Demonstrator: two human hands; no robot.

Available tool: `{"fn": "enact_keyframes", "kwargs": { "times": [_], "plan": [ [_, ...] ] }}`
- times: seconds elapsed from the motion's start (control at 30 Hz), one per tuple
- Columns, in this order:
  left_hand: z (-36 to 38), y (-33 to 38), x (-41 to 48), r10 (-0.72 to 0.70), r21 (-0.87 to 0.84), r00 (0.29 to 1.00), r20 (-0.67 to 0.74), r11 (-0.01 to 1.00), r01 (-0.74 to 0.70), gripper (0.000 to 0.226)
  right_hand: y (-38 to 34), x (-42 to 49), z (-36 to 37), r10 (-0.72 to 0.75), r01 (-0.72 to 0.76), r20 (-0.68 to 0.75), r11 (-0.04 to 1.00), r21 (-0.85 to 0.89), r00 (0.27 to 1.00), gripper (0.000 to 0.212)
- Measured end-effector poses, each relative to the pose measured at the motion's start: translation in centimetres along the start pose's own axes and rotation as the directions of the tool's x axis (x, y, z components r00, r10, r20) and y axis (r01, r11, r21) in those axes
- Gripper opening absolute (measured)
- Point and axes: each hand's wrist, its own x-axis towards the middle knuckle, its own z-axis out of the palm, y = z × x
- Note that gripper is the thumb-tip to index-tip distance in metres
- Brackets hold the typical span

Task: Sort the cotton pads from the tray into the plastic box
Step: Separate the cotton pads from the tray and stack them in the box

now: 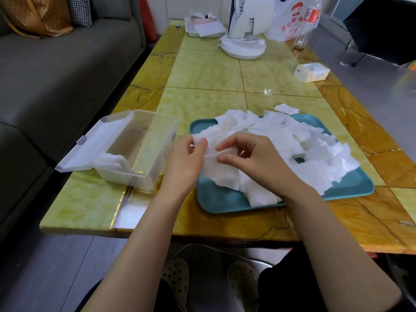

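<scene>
Left hand (186, 161) and right hand (254, 161) pinch pads (217, 170) in their grip over the tray (216, 200); the box (144, 152) lies leftward, nearer the left hand.

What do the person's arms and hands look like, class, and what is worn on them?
The left hand and right hand are bare, with no gloves, rings, watch or bracelet. The arms have no sleeves as far as the picture's lower edge, and no marks or tattoos show on them.
</scene>
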Motion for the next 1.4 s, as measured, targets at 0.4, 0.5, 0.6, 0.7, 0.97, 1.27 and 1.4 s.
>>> {"fn": "enact_keyframes", "kwargs": {
  "times": [0.4,0.5,0.6,0.7,0.97,1.27,1.4],
  "plan": [
    [0.5,-0.1,-0.4,0.076,-0.014,0.989,0.124,0.997,-0.075,0.053,1.4,0.2,0.3,-0.022,-0.008,-0.177,0.986,-0.167,0.984,0.018],
    [0.5,-0.4,-0.2,0.083,-0.001,0.988,0.132,0.996,-0.084,0.055,1.6,0.3,0.3,-0.163,0.091,-0.189,0.936,-0.341,0.968,0.021],
    [0.5,-0.5,0.0,0.077,0.013,0.988,0.13,0.997,-0.079,0.058,1.5,0.2,0.4,-0.257,0.181,-0.132,0.889,-0.421,0.957,0.016],
    [0.5,-0.7,0.1,0.062,0.024,0.99,0.126,0.998,-0.066,0.059,1.5,0.2,0.5,-0.293,0.224,-0.09,0.864,-0.451,0.952,0.011],
    [0.5,-1.3,0.4,0.054,0.006,0.991,0.121,0.998,-0.056,0.057,2.0,0.3,0.5,-0.288,0.232,-0.059,0.86,-0.454,0.956,0.007],
    [0.3,-0.8,0.5,0.027,-0.103,0.999,0.044,0.994,-0.023,0.058,1.4,0.1,0.0,-0.258,0.201,-0.159,0.93,-0.307,0.953,0.015],
    [0.0,-1.1,0.8,0.014,-0.087,1.0,-0.017,0.996,-0.016,0.062,0.7,0.3,-0.5,-0.09,0.082,-0.315,0.996,-0.04,0.945,0.02]
  ]
}}
